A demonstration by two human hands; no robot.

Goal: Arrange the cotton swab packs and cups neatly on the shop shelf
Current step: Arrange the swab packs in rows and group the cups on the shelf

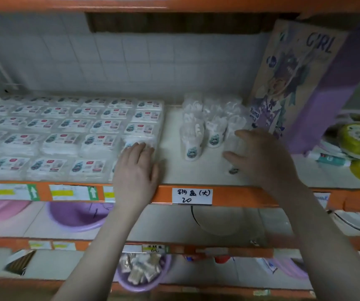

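Head view: across the left half of the frame, rows of flat cotton swab packs are laid out on the white shelf, stacked and lined up from the back wall to the orange front rail. At the right end of those rows, just left of centre, the left hand is laid flat on the nearest packs, fingers straight and together, palm down, nothing gripped; the fingertips are pressed against a swab pack at the edge of the block. Below it, on the rail, a white handwritten label is seen at centre. Right of centre, a cluster of small wrapped cups is stood upright in short rows on the bare shelf, well apart from the packs. Further right, the right hand is placed over one clear wrapped cup at the cluster's near right corner, fingers spread and curved round it, thumb low beside it; the cup looks grasped, though it is blurred. In the upper right of the frame, a tall purple box is leaned just beside the cups. At the far right edge, yellow-green items are blurred. In the lower frame, purple basins are shelved.
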